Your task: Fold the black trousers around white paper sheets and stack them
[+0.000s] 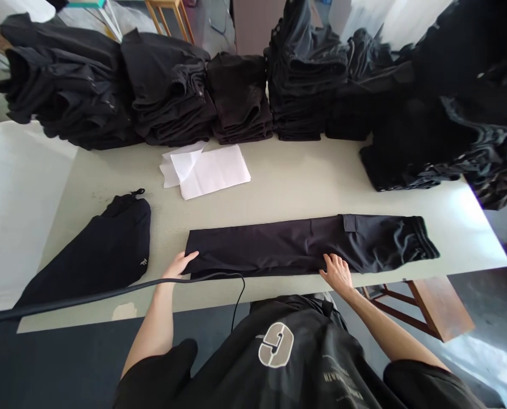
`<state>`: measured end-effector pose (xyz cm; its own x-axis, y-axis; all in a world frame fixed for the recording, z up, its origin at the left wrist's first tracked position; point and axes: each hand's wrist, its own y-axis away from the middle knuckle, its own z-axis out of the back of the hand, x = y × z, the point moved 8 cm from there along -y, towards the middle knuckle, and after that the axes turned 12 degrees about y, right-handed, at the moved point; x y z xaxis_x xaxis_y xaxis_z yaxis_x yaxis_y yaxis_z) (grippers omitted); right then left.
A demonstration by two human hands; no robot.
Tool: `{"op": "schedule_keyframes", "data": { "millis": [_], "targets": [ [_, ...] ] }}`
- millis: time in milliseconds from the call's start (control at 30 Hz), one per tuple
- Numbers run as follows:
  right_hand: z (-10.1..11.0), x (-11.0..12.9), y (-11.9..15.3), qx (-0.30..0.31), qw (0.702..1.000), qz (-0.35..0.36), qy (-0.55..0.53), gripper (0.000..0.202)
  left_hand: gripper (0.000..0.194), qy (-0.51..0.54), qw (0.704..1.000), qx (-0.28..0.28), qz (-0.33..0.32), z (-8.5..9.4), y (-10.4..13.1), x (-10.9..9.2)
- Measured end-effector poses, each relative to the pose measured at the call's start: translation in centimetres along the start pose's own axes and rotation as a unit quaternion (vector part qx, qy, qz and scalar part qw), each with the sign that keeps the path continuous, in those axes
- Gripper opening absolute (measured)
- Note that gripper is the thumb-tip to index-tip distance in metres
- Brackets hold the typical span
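A pair of black cargo trousers (270, 247) lies lengthwise on the table in front of me, folded in half along its legs. Its elastic waistband is at the right and a flap pocket shows near it. At the leg hems, my left hand (179, 267) grips the corner, thumb on top and the other fingers partly hidden. My right hand (336, 272) rests on the near edge below the pocket, fingers spread over the cloth. A black cable (151, 282) crosses in front of my left wrist.
Tall stacks of folded black garments (163, 96) line the far side of the table (304, 182), with a larger pile (432, 136) at the right. White paper sheets (214, 170) lie mid-table. Another dark garment (104, 250) is at the left. A wooden stool (440, 307) stands below the table's right.
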<state>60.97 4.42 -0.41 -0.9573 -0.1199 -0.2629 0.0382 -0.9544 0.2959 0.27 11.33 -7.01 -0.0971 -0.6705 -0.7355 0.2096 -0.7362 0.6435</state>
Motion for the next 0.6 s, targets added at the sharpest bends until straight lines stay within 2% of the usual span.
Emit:
{"op": "schedule_keyframes", "data": {
  "millis": [67,133,200,300,333,400,533,600],
  "targets": [
    [0.4,0.8,-1.3,0.008,1.0,0.008,0.018,0.037,0.038,0.019,1.0,0.007,0.011,-0.3,0.6,1.1],
    [1.1,2.1,-2.5,0.006,0.999,0.041,0.026,0.025,0.034,-0.024,1.0,-0.012,0.009,-0.4,0.9,1.6],
    [1.8,3.6,-3.5,0.002,0.997,0.077,0.03,0.016,0.03,-0.127,0.99,-0.069,0.001,-0.5,1.2,1.5],
    [2.7,4.1,-4.4,-0.004,0.995,0.096,0.036,0.016,0.03,-0.293,0.939,-0.179,-0.019,-1.1,2.4,0.5],
    [2.9,3.4,-4.3,-0.012,0.995,0.092,0.037,0.02,0.033,-0.333,0.919,-0.208,-0.026,-1.3,2.9,0.3],
    [2.9,0.6,-3.1,-0.033,0.997,0.061,0.036,0.027,0.04,-0.391,0.888,-0.237,-0.04,-1.5,3.7,0.2],
    [0.8,-8.2,2.3,-0.049,0.997,-0.049,0.041,0.028,0.046,-0.463,0.856,-0.223,-0.066,-0.7,3.9,0.9],
    [-0.8,-11.1,5.0,-0.045,0.996,-0.07,0.039,0.029,0.047,-0.483,0.847,-0.21,-0.077,0.1,3.7,1.2]
  ]
}}
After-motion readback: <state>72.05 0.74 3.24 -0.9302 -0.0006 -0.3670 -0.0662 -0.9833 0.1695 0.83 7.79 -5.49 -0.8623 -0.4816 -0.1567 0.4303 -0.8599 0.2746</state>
